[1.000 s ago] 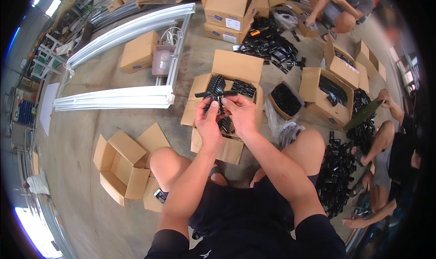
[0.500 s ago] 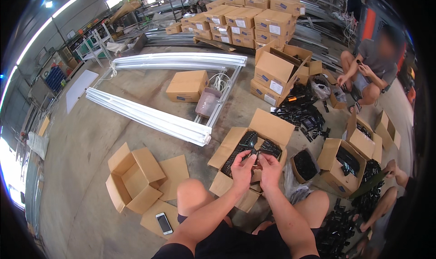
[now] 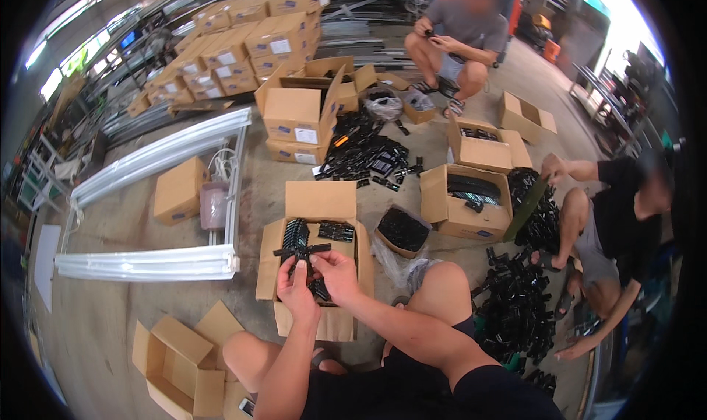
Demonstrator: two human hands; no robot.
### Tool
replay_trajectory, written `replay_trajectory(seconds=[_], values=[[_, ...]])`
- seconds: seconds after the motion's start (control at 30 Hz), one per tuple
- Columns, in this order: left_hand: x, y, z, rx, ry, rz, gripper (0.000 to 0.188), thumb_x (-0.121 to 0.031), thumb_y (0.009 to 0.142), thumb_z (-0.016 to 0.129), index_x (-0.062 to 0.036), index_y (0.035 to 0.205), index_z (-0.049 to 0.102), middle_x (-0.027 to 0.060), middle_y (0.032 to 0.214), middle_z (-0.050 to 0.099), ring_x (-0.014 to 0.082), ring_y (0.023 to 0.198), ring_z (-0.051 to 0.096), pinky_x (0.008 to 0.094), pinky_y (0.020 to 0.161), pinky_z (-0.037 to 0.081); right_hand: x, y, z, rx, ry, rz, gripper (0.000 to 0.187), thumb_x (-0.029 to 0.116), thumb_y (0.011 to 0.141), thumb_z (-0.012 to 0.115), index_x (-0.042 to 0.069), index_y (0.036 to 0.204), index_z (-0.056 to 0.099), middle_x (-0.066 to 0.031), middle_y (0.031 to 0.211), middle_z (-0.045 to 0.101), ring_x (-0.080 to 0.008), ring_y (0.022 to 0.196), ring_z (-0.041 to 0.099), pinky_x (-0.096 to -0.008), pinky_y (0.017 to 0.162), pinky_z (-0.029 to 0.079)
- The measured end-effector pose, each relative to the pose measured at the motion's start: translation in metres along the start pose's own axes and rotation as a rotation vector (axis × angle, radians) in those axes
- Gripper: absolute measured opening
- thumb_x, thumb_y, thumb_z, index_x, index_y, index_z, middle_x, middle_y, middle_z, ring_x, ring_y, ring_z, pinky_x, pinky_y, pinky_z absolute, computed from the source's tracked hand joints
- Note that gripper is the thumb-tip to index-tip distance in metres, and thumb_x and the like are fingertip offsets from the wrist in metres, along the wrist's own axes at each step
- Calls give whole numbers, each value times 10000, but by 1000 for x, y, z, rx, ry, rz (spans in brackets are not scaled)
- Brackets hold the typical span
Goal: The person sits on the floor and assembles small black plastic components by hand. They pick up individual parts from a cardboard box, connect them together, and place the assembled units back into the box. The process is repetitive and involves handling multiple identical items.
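Both my hands hold one slim black bar-shaped part (image 3: 302,251), lying sideways above an open cardboard carton (image 3: 320,200). My left hand (image 3: 297,289) pinches it near its middle from below. Just right of that, the fingers of my right hand (image 3: 336,274) close on the same part. What kind of part it is I cannot make out. Inside the carton, more black parts (image 3: 295,234) stand stacked in a row at the left. A flat bundle of black parts (image 3: 336,231) lies at the right. My hands hide the carton's near inside.
A small box (image 3: 418,252) of black pieces stands right of the carton, beside a clear plastic bag (image 3: 392,267). Loose black parts (image 3: 515,309) heap at the right. Two people sit nearby, one with a green strip (image 3: 529,212). An opened carton (image 3: 171,361) lies lower left.
My view has swung to the right, bringing the second person more fully into sight. The black part, mostly hidden at my fingertips before, now shows lengthwise across my hands.
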State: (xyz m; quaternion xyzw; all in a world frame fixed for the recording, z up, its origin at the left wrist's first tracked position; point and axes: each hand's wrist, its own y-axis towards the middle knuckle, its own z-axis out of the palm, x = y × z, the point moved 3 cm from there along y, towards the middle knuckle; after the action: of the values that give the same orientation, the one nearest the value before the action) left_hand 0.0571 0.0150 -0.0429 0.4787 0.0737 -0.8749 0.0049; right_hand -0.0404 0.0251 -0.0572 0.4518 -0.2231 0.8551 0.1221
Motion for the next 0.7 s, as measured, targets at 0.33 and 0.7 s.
replay_trajectory(seconds=[0.33,0.7], values=[[-1,-7,7,84,81,-84,285,-152,1034,645,-27,1283,586,122,1199,661,208,1033,653,348,843,573,-23,13,-7,6,-194,-122,192,165,1007,679,-10,1081,711,-63,865,709,-121,710,651,-297,613,550],[19,-3,11,174,40,-42,320,-188,1057,613,9,1297,538,163,1183,649,243,1063,652,374,900,563,0,5,-16,-21,-4,-48,152,97,1001,678,-29,1075,718,-55,935,740,-105,815,643,-283,742,537]])
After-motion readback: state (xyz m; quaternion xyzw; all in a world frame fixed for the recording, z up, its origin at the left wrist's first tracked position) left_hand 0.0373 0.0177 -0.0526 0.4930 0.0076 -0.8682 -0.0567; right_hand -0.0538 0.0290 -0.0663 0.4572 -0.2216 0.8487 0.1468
